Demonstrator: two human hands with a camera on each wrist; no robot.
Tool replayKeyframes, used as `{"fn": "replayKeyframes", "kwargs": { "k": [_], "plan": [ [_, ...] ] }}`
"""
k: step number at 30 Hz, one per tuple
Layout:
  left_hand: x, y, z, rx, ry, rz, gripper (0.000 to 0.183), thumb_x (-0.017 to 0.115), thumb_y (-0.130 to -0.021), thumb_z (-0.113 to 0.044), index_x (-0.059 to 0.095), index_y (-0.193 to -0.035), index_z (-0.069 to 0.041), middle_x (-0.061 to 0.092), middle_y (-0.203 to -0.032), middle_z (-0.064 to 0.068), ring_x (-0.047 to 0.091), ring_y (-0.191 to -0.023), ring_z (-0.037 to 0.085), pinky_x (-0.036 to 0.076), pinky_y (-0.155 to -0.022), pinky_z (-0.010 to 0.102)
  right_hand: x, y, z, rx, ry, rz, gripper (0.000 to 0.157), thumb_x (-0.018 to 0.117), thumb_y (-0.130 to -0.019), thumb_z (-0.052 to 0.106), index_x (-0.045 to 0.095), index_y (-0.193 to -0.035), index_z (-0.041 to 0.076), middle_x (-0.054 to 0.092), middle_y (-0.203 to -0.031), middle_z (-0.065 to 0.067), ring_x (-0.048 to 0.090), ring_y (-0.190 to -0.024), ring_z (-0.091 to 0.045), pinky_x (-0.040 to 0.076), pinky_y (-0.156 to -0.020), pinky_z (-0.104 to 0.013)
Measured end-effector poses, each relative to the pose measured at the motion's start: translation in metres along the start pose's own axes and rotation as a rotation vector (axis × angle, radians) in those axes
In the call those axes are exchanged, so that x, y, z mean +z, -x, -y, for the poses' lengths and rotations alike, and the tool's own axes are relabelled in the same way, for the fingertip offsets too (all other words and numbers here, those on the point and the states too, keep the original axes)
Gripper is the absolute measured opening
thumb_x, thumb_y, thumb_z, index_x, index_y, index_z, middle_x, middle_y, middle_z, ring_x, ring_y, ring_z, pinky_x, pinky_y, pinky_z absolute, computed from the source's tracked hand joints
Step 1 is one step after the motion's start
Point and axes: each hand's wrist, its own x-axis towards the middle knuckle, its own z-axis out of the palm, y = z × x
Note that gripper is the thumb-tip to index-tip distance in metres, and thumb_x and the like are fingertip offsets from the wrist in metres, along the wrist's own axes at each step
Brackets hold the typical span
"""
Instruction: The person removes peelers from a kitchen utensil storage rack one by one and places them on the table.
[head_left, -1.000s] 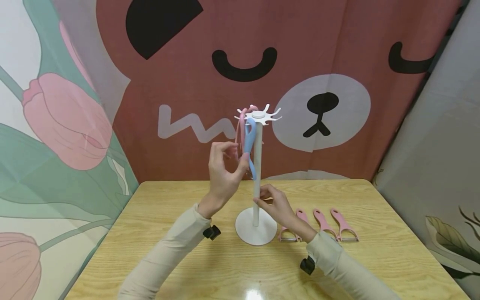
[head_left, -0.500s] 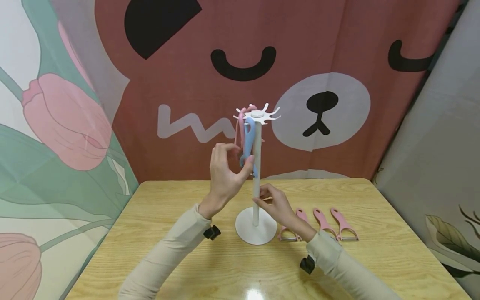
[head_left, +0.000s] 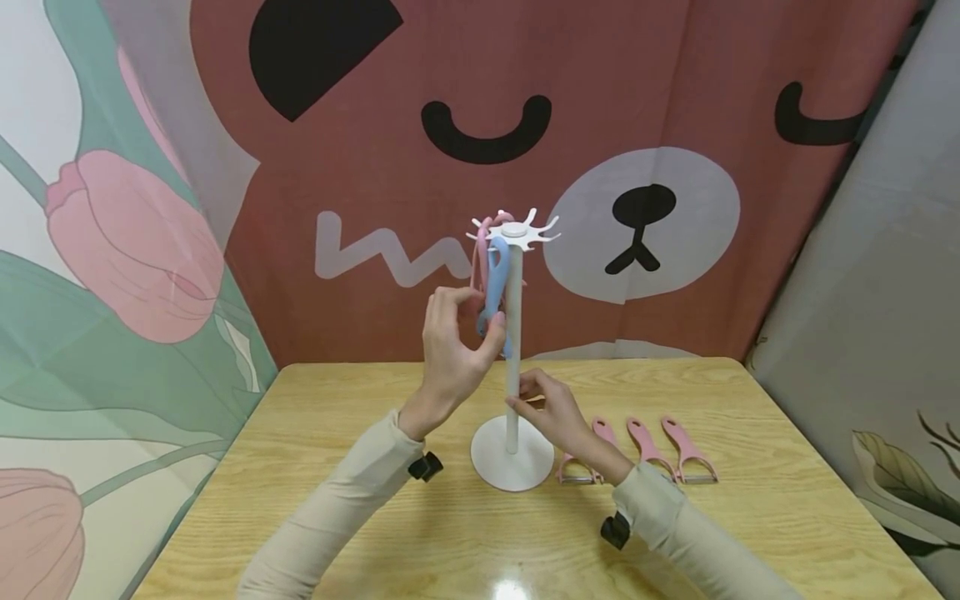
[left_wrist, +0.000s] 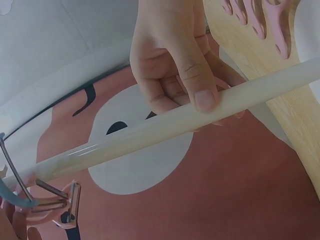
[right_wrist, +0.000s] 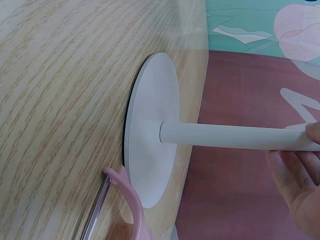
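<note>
A white stand with a ring of hooks [head_left: 516, 228] on top rises from a round base [head_left: 495, 458]. On its left hooks hang pink peelers [head_left: 483, 250] and, in front of them, a blue peeler [head_left: 497, 279]. My left hand [head_left: 453, 354] holds the lower part of the blue peeler between thumb and fingers; its grip is partly hidden. In the left wrist view the blue peeler's head [left_wrist: 17, 197] lies beside the pole. My right hand [head_left: 557, 410] pinches the pole [left_wrist: 150, 127] low down, thumb on the near side.
Several pink peelers [head_left: 678, 437] lie in a row on the wooden table [head_left: 360, 500], right of the base and partly behind my right forearm. One peeler [right_wrist: 132, 197] sits close to the base in the right wrist view. A bear-printed curtain [head_left: 360, 167] hangs behind.
The blue peeler has turned on its hook, and its lower end has swung left. My left thumb has moved slightly right and down against it. My right hand stays on the pole.
</note>
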Motion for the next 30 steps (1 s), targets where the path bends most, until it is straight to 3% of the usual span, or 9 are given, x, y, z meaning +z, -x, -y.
{"fn": "replayKeyframes", "kwargs": {
  "k": [11,19,30],
  "plan": [
    [0.0014,-0.0012,-0.0017,-0.016,-0.022,-0.006,0.028,0.059,-0.090,-0.024,0.058,-0.105,-0.001,0.050,-0.088,0.009,0.044,-0.076,0.022,0.037,-0.069,0.035,0.0000,0.0006,-0.0003,-0.008,0.018,-0.009,0.023,0.068,-0.089,-0.008,0.058,-0.109,-0.012,0.066,-0.093,-0.024,0.068,-0.087,-0.039,0.059,-0.073,-0.034],
    [0.0018,-0.0001,-0.0016,-0.027,-0.017,-0.016,0.024,0.062,-0.092,-0.024,0.061,-0.100,-0.001,0.052,-0.091,0.010,0.048,-0.079,0.022,0.042,-0.068,0.036,0.0010,0.0003,-0.0010,-0.011,0.014,-0.008,0.023,0.068,-0.089,-0.008,0.058,-0.109,-0.012,0.066,-0.093,-0.024,0.068,-0.086,-0.039,0.059,-0.073,-0.033],
    [0.0042,-0.0003,0.0004,0.028,0.006,-0.041,0.018,0.067,-0.091,-0.017,0.062,-0.096,-0.001,0.056,-0.089,0.010,0.051,-0.077,0.022,0.044,-0.069,0.035,0.0005,-0.0003,-0.0036,-0.016,0.000,0.000,0.022,0.068,-0.089,-0.008,0.058,-0.108,-0.012,0.066,-0.092,-0.023,0.067,-0.086,-0.040,0.059,-0.073,-0.037]
  ]
}}
